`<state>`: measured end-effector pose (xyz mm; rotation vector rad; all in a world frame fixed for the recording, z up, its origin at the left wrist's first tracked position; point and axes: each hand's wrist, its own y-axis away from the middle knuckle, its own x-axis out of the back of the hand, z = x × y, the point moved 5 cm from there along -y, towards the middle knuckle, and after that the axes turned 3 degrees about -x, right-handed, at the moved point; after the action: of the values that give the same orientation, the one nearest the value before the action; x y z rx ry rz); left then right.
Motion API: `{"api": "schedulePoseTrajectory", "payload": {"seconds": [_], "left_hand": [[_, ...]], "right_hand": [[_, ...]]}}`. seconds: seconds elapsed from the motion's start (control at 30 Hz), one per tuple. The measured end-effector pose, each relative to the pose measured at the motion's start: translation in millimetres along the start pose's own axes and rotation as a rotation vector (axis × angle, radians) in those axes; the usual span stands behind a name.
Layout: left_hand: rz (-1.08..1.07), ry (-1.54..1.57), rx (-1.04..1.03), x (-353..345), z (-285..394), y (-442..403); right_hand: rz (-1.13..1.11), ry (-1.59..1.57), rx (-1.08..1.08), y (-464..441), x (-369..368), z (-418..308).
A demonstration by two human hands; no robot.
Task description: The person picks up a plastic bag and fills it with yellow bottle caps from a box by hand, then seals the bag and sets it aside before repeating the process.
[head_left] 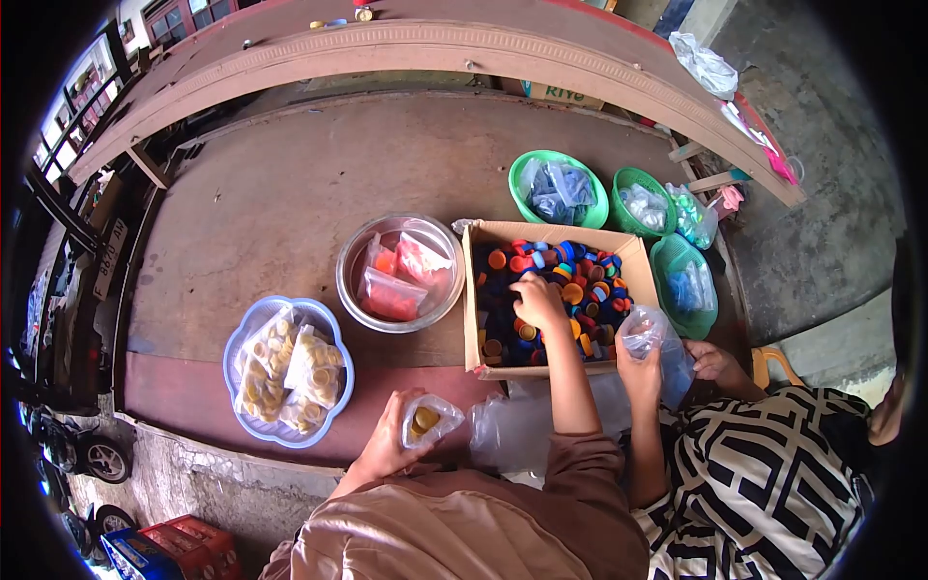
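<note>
The left hand (387, 437) is closed around a small clear bag (432, 421), with the fingers and thumb pressed on it. The bag is near the front edge of the big brown table (242, 222), and its mouth is open. Yellow caps (423, 419) show inside it

The right hand (538, 304) is down in the cardboard box (471, 324), and it touches the pile of bottle caps (573, 293). Its fingers are bent, but I cannot tell if they are shut on a cap. The caps in the box are blue, red, orange, yellow and green, all mixed up. The box is open and sits on the table

On the left side of the table is a light blue tub (232, 387) with full bags of yellow caps (314, 367) in it. Between the tub and the box is a shiny metal bowl (345, 290) with bags of red things (391, 295). The bowl is near the box

Past the back right corner of the box is a light green tub (517, 193) with bags of grey-blue things. Beside it is a dark green basket (616, 193) with a bag of whitish things. Another green basket (665, 314), just right of the box, has a bag of blue things

On the right, a co-worker in black and cream clothes (764, 474) holds a clear bag (648, 331) in one hand. Some clear plastic (512, 425) lies in front of the box
</note>
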<state>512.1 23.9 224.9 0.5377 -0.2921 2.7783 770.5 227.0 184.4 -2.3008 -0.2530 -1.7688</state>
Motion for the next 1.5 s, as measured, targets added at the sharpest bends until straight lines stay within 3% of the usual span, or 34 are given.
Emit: {"api": "schedulePoseTrajectory", "payload": {"seconds": [0.07, 0.3, 0.53, 0.57, 0.67, 0.73, 0.8, 0.87, 1.03, 1.2, 1.37, 1.47, 1.5], "left_hand": [[0.002, 0.007, 0.012, 2, -2, -2], [-0.007, -0.033, 0.037, 4, -2, 2], [0.01, -0.007, 0.031, 0, 1, 2], [0.011, -0.017, 0.035, -1, 1, 3], [0.028, -0.023, 0.028, -2, 2, 3], [0.038, -0.023, 0.015, -3, 3, 4], [0.043, -0.032, -0.002, -3, 3, 4], [0.048, -0.028, 0.011, -3, 2, 6], [0.044, -0.027, 0.002, 0, 3, 6], [0.037, -0.028, -0.003, -1, 0, 6], [0.013, -0.006, 0.04, 0, 0, 4], [0.013, -0.007, 0.052, 1, -2, 4], [0.015, -0.01, 0.053, 1, -3, 3]], "right_hand": [[-0.061, 0.19, -0.177, 0, -13, 6], [-0.033, 0.264, -0.42, 6, -4, 21], [0.376, 0.222, -0.705, 22, 34, 41], [0.422, 0.156, -0.674, 23, 35, 41], [0.576, 0.049, -0.317, 14, 42, 19], [0.425, -0.403, -0.017, 0, 28, 0], [0.244, -0.419, 0.108, -1, 3, -21], [0.124, -0.296, 0.137, -3, -5, -31], [0.162, 0.029, -0.193, 2, -2, 3], [0.389, -0.084, -0.414, 14, 18, 34], [0.881, -0.139, -0.365, 22, 45, 27], [0.695, -0.247, -0.118, 13, 47, 6], [0.452, -0.455, -0.028, 7, 34, 0]]}}
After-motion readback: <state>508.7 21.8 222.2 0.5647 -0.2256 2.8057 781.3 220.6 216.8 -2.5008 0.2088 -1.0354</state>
